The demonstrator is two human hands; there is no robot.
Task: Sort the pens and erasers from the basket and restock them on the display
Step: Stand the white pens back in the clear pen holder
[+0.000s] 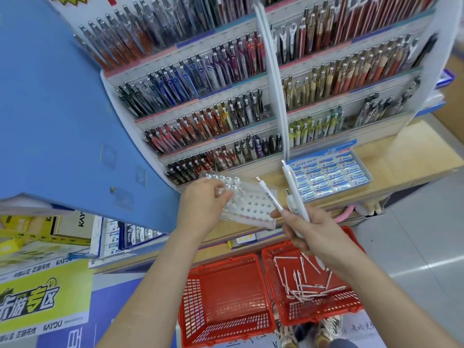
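My left hand [204, 205] grips the left edge of a clear pen rack [248, 204] with rows of round holes, held over the wooden counter. My right hand [310, 231] holds three white pens [292, 187] fanned upward, tips pointing toward the display. Below my right arm, the right red basket [281, 310] holds several white and pink pens [305, 285]. The left red basket [226, 297] has nothing in it. A blue box of Pilot erasers [331, 177] lies on the counter behind the pens.
The tiered pen display [213, 96] fills the wall ahead, packed with rows of pens. A blue panel [62, 109] stands at the left. A wooden counter [391, 151] runs beneath the display. Yellow boxes and posters sit lower left; grey floor is at the right.
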